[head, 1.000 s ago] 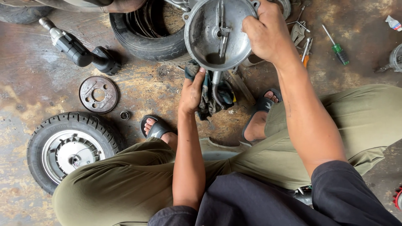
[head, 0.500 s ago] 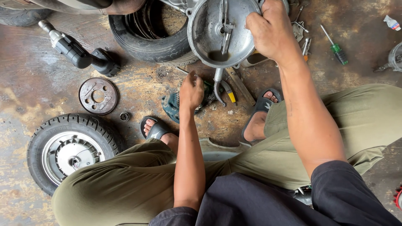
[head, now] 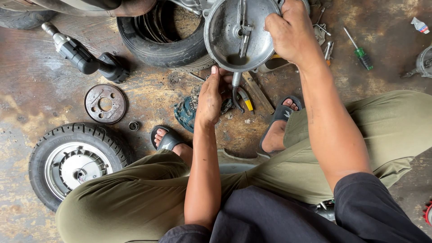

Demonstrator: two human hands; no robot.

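Your right hand (head: 292,31) has its fingers curled tight over the rim of the round grey metal drum cover (head: 238,33), holding it up with its hollow side facing you. Your left hand (head: 211,96) sits just below that cover, fingers bent down onto the pliers (head: 238,92) with yellow grips; whether they have closed on the tool cannot be told. A teal rag (head: 185,112) lies just beside your left fingers. Well off to their left rest a rusty brake disc (head: 105,103) and 1 wheel (head: 74,162).
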